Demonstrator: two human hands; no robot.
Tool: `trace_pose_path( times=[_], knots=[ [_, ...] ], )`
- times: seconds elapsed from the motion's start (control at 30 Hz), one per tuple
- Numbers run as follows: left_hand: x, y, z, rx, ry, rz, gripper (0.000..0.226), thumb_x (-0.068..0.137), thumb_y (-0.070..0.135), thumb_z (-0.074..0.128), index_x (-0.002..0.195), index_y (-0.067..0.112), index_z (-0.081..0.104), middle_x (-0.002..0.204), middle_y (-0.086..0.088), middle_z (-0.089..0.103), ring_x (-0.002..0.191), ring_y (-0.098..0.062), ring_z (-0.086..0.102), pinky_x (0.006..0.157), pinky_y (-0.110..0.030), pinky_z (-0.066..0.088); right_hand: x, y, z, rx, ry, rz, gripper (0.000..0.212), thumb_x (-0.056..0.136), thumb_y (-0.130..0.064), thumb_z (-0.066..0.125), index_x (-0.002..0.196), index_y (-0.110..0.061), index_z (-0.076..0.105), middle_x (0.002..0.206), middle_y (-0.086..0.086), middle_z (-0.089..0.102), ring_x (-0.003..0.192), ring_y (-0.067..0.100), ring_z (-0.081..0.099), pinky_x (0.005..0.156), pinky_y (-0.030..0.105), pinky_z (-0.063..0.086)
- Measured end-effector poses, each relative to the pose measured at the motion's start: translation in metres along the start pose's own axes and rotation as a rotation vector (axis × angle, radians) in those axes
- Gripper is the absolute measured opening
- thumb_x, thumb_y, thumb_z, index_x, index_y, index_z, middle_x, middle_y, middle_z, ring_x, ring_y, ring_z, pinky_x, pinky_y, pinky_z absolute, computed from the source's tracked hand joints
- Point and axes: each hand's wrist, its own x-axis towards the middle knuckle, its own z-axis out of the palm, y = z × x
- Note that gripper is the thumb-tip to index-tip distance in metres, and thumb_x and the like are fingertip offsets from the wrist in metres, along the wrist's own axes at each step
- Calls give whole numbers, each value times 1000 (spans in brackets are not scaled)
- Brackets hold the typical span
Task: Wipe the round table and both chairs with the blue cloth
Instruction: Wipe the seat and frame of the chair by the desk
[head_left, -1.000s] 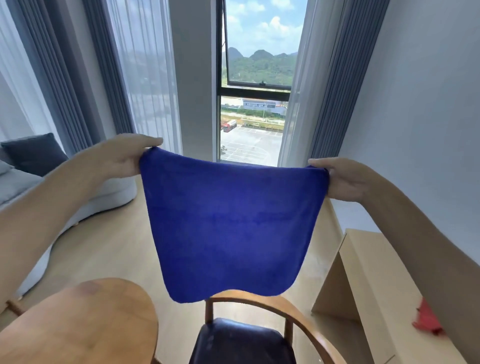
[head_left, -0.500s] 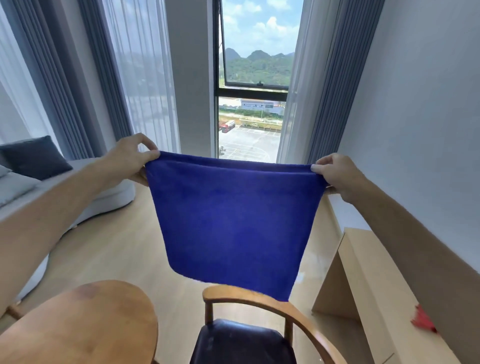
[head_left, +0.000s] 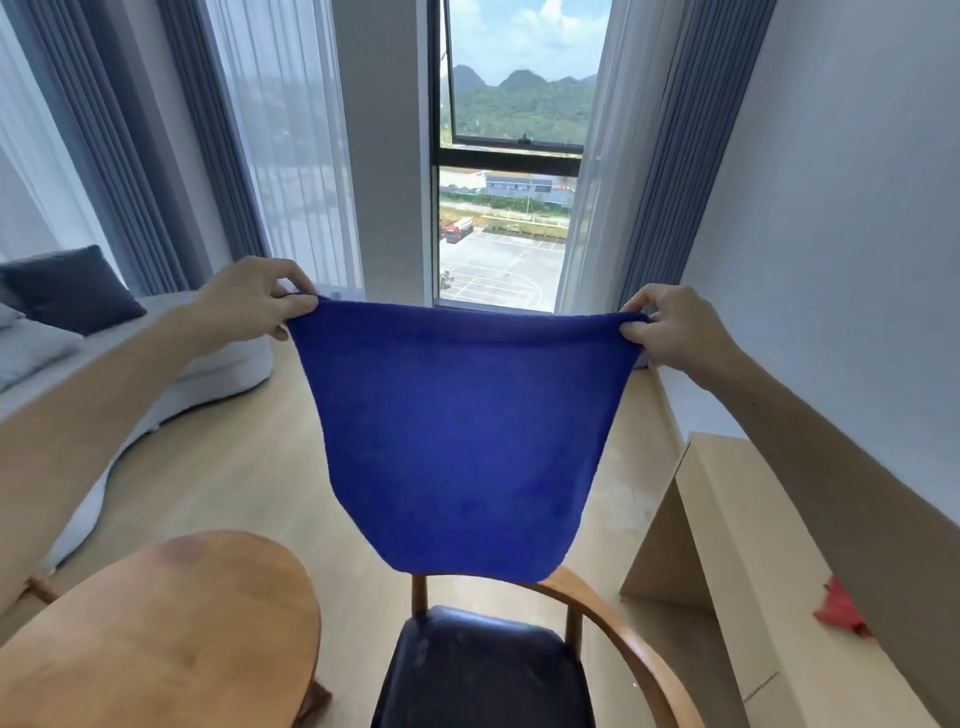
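Above the round wooden table (head_left: 156, 639), left hand (head_left: 249, 299) and right hand (head_left: 670, 332) each pinch the square blue microfibre cloth (head_left: 457, 441); recommend folding it flat before wiping.

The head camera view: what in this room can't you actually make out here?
- Second chair: none shows in the head view; only one chair does.
- That chair's backrest top: hidden behind the blue cloth, held up by the left hand and right hand.
- Round table: cut off by the bottom edge.
- Red object: partly behind the right forearm, unidentifiable.
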Motion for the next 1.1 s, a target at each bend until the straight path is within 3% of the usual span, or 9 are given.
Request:
trace_pose_path(
  times=[0.13, 0.27, 0.37, 0.5, 0.63, 0.77, 0.9, 1.0, 1.1],
  knots=[
    [2, -2, 6, -205, 58, -98, 3, 94, 16, 60, 94, 14, 59, 82, -12, 68, 73, -21, 68, 44, -19, 52, -2, -4, -2, 404, -137, 313, 10, 92, -6, 59, 95, -15, 57, 96, 10, 63, 78, 21, 65, 50, 29, 57],
    [6, -11, 2, -279, 42, -116, 5, 94, 16, 60, 98, 13, 59, 87, -15, 68, 78, -24, 67, 45, -20, 53, -3, -2, -5, 503, -185, 365, 8, 92, -4, 59, 90, -9, 63, 85, 9, 70, 72, 18, 69, 55, 31, 58],
    [7, -15, -1, -330, 55, -127, 4, 93, 18, 62, 91, 15, 60, 88, -16, 67, 78, -23, 66, 45, -19, 53, -3, -1, -8, 492, -177, 349, 8, 91, -6, 62, 85, -10, 67, 84, 8, 71, 74, 18, 69, 66, 32, 59],
    [8, -18, -1, -336, 49, -140, 7, 93, 21, 61, 88, 16, 60, 89, -16, 66, 77, -21, 64, 45, -16, 52, -2, -2, -10, 489, -176, 323, 8, 89, -8, 64, 83, -12, 68, 86, 7, 71, 75, 18, 67, 67, 31, 58],
    [6, -21, -3, -299, -58, -112, 9, 91, 26, 63, 95, 18, 61, 91, -11, 69, 80, -17, 67, 54, -18, 53, -3, 0, -13, 460, -287, 254, 8, 84, -8, 70, 90, -13, 68, 90, 5, 70, 82, 18, 67, 66, 29, 57],
    [3, -21, -4, -115, -191, 7, 13, 86, 24, 70, 99, 25, 66, 88, -4, 72, 81, -14, 69, 66, -19, 52, -8, 3, -9, 240, -314, 74, 16, 83, -6, 71, 85, -21, 68, 89, 4, 67, 82, 18, 65, 68, 27, 58],
    [2, -21, 2, -14, -159, 89, 6, 91, 14, 64, 92, 17, 69, 87, -6, 71, 86, -24, 65, 71, -25, 45, -12, 7, 0, 51, -230, -74, 15, 84, -8, 69, 78, -21, 66, 77, -3, 65, 76, 16, 61, 65, 30, 55],
    [2, -22, 4, 106, -145, 119, 7, 93, 16, 61, 91, 15, 68, 91, -7, 67, 89, -25, 61, 73, -29, 43, -13, 11, 3, 43, -214, -113, 8, 87, -11, 68, 82, -18, 68, 79, -8, 63, 75, 12, 61, 63, 23, 49],
    [3, -23, 2, 151, -161, 115, 8, 93, 17, 61, 90, 15, 69, 97, -4, 63, 93, -19, 59, 77, -30, 41, -14, 18, 4, 136, -232, -59, 5, 89, -11, 65, 89, -11, 70, 85, 0, 68, 82, 15, 64, 71, 28, 54]
  ],
)
